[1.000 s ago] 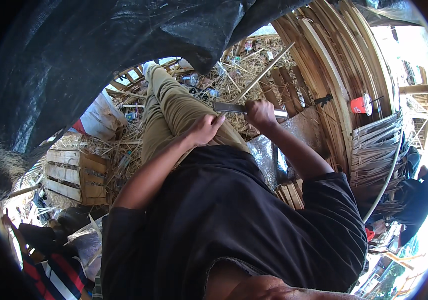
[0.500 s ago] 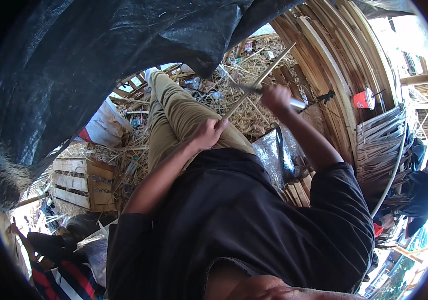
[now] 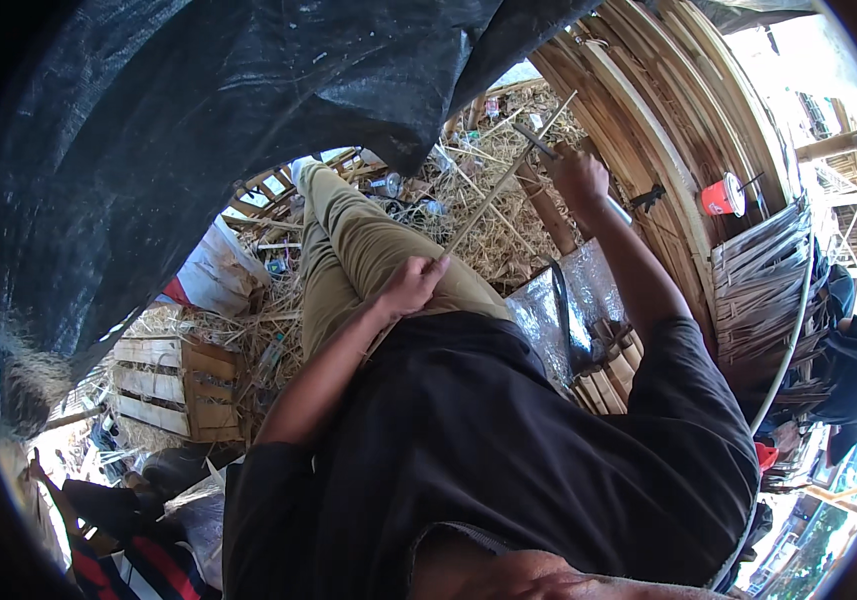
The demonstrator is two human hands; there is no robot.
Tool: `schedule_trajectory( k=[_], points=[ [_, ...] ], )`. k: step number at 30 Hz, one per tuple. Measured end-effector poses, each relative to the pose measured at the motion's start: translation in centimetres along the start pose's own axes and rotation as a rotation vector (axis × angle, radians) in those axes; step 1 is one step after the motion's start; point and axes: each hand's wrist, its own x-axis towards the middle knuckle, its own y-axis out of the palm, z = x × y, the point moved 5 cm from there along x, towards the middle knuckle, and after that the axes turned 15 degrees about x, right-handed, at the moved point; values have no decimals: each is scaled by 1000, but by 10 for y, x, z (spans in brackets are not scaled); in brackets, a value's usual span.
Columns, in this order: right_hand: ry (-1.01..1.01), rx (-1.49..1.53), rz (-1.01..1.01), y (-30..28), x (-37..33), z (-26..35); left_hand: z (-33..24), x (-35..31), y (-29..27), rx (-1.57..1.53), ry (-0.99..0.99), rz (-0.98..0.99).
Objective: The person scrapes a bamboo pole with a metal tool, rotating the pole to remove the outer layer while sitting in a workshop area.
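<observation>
- While our left hand (image 3: 410, 286) rests on the khaki-trousered thigh (image 3: 368, 250), fingers closed around the near end of a thin bamboo strip (image 3: 493, 195), the strip runs up and away over the straw (image 3: 493, 225).
- Our right hand (image 3: 580, 178) is raised, fist closed on a knife (image 3: 538, 142), the blade just beside the strip's far part.
- Stacked bamboo slats (image 3: 648, 130) hem the right; black tarp (image 3: 248, 120) overhangs the left.

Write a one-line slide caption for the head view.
Seated person's left hand steadies a thin pale bamboo strip on the khaki-trousered thigh while the raised right hand grips a metal-bladed knife.
</observation>
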Motion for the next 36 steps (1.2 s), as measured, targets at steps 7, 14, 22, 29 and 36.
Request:
schedule_trajectory(
  k=[7,14,22,29,36],
  points=[
    [-160,-63,283,61,-56,88,0,-4,-3,-152,-28,30],
    [100,-23,192,34,-3,40,6,-5,-1,-231,-107,101],
    [134,-60,137,45,12,-4,-9,-19,-5,-329,-221,182],
    [-159,155,510,61,-68,124,11,-6,-1,-376,-183,141],
    [45,2,153,45,42,-66,-2,-2,-2,-166,-67,46]
  ],
)
